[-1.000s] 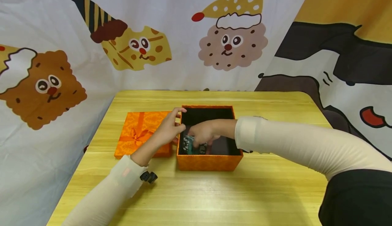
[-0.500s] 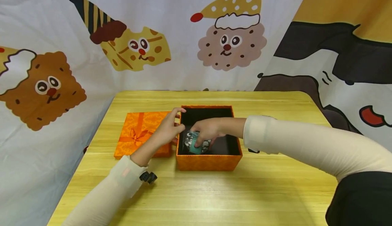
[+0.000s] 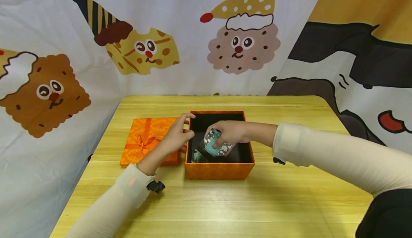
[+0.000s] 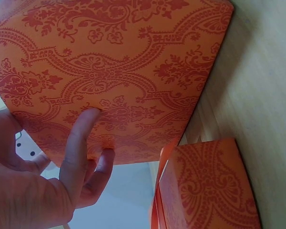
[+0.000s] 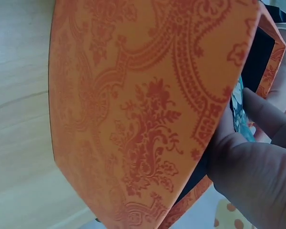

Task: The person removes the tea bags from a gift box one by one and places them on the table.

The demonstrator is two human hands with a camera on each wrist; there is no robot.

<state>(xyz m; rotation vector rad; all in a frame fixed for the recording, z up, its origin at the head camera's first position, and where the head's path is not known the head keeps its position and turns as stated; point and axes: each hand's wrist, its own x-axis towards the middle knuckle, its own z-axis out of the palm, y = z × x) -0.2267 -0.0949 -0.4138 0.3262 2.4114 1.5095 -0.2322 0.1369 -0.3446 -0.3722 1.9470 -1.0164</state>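
Observation:
An orange patterned gift box (image 3: pixel 220 171) with a black inside stands uncovered on the table. My right hand (image 3: pixel 232 131) holds a small dark box with a white floral print and teal panel (image 3: pixel 213 147) by its sides, tilted inside the gift box. Part of its floral face (image 5: pixel 238 102) shows between thumb and fingers in the right wrist view. A similar dark green item (image 3: pixel 198 156) lies at the gift box's front left corner. My left hand (image 3: pixel 176 134) holds the gift box's left wall, with fingers (image 4: pixel 81 140) against its outer face and others at the rim.
Left of the gift box lies its orange lid (image 3: pixel 151 134) with a ribbon bow, close behind my left forearm. The wooden table (image 3: pixel 289 202) ends at a cartoon-printed cloth (image 3: pixel 193 80) hanging behind it.
My right hand has lifted the small floral box and drawn it to the right, tilting it. The dark green item in the corner has come into sight. My left hand stays put.

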